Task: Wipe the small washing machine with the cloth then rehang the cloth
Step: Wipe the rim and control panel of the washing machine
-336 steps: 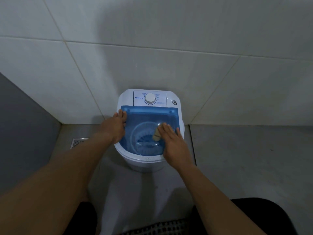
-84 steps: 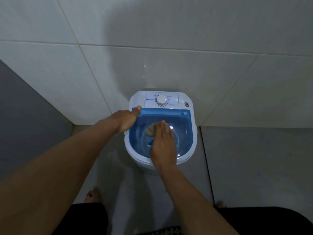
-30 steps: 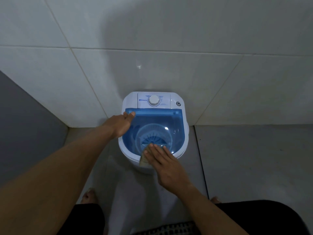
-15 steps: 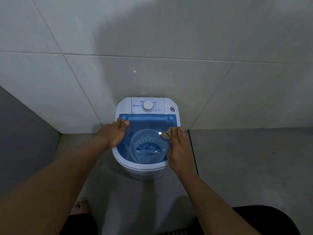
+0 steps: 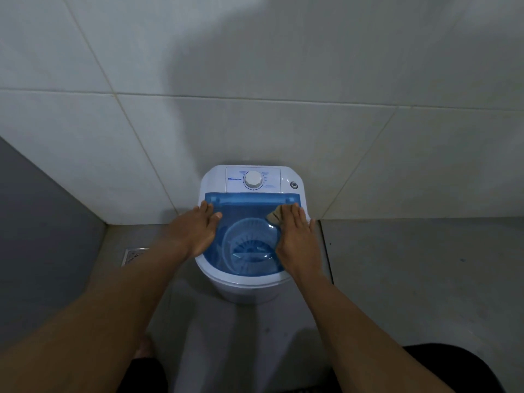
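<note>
Both hands are resting on the small washing machine (image 5: 249, 287): left hand (image 5: 195, 231) lying flat, fingers together, on its blue lid (image 5: 249, 205); right hand (image 5: 296, 239) pressing the tan cloth (image 5: 274, 218) onto the lid's right rear corner, fingers extended.

Pale tiled wall (image 5: 255, 80) beyond the hands, metal floor drain (image 5: 133, 255) left of them, grey floor (image 5: 411, 279) beneath.

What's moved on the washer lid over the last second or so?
The right hand slid the cloth from the lid's near edge up its right side to the far right corner. The left hand stayed braced on the lid's left edge; the washing machine hasn't shifted, lid shut.
</note>
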`<state>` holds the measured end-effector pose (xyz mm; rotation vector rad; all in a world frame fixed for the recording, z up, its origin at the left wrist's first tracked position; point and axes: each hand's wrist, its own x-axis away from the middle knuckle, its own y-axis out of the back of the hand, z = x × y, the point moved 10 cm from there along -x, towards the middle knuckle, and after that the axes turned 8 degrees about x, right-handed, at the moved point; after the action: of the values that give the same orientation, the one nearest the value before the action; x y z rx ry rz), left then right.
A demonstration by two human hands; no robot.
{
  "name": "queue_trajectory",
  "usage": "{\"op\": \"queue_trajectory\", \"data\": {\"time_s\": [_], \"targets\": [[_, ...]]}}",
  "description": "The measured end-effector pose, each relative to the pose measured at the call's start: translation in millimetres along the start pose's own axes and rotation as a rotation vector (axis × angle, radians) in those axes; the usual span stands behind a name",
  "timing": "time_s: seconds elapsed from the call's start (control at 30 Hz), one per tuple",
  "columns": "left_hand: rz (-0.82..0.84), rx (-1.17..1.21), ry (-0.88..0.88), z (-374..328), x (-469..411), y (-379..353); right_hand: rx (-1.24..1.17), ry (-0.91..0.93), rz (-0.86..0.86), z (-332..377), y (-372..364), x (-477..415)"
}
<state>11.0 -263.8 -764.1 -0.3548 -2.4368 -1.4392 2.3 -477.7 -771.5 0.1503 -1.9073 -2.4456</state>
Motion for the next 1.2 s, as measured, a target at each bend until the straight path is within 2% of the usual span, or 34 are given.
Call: {"op": "queue_trajectory", "data": {"time_s": [0.13, 0.27, 0.33, 0.5, 0.67, 0.8, 0.87, 1.03, 1.2], "targets": [[-0.086, -0.075, -0.098, 2.7, 19.0, -9.0, 0.091, 0.073, 0.010, 3.5, 5.0, -1.9], [-0.139, -0.103, -0.164, 5.1, 43.5, -23.5, -0.041, -0.009, 0.009, 17.8, -0.2, -1.4], [-0.190, -0.105, -0.197, 2.1, 57.1, -24.4, -0.079, 0.012, 0.020, 29.8, -4.4, -4.2], [-0.202, -0.083, -0.205, 8.1, 65.2, -35.9, -0.049, 0.157, 0.097, 70.9, -20.3, -22.9], [-0.203, -0.089, -0.218, 4.2, 63.5, -32.8, -0.049, 0.422, 0.252, 147.6, -33.7, -37.5], [-0.262, -0.130, -0.209, 3.8, 68.2, -22.1, 0.035, 0.582, 0.268, 191.0, -42.8, -50.5], [-0.278, -0.109, -0.218, 5.7, 67.4, -21.8, 0.056, 0.589, 0.251, 195.3, -47.6, -54.9], [-0.313, -0.140, -0.253, 4.9, 66.8, -22.1, -0.077, 0.513, 0.168, 174.2, -41.0, -50.7], [-0.318, -0.173, -0.240, 10.9, 65.2, -25.8, 0.020, 0.443, 0.144, 130.1, -34.9, -45.3]]}}
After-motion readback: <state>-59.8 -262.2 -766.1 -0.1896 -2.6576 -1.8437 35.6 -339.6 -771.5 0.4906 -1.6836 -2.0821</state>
